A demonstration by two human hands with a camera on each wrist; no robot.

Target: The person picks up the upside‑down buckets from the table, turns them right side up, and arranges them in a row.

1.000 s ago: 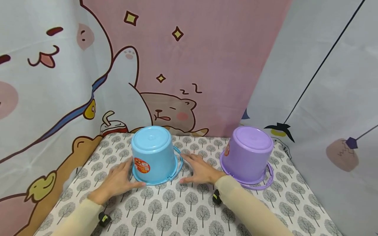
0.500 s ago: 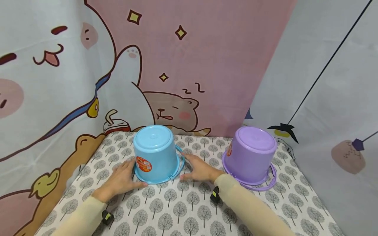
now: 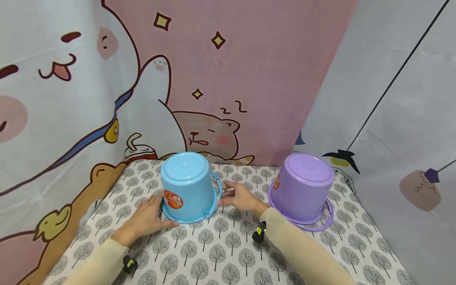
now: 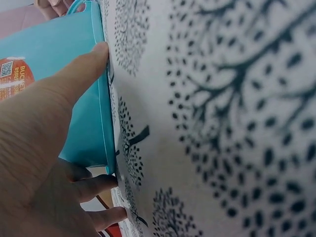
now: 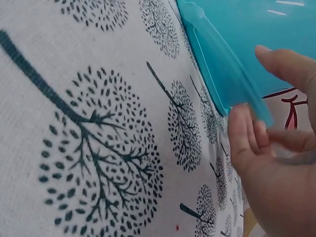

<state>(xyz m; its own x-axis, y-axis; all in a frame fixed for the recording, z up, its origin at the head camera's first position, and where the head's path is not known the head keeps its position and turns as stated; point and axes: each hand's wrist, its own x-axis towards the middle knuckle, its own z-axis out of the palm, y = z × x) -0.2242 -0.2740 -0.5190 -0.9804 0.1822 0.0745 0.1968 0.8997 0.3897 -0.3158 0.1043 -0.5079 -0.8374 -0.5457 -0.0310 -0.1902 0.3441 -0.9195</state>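
Observation:
An upside-down light blue bucket (image 3: 187, 190) with a red label stands on the table, left of centre in the head view. My left hand (image 3: 144, 217) lies against its left side low down, fingers spread. In the left wrist view the thumb (image 4: 86, 69) lies along the bucket's rim (image 4: 104, 108) and the other fingers reach past its far side. My right hand (image 3: 239, 196) is at the bucket's right, where its blue handle (image 3: 219, 186) sticks out, raised off the cloth. Curled fingers hook round this handle in the right wrist view, with the thumb held apart.
A purple bucket (image 3: 303, 192), also upside down, stands to the right, its handle (image 3: 325, 221) low at the front right. The tablecloth (image 3: 213, 261) has a tree print. Cartoon-printed curtains (image 3: 267, 79) hang behind the table and at both sides.
My right fingers have moved from beside the blue handle to curl round it, and the handle has risen slightly. The left hand and both buckets have stayed put; the view shifted a little.

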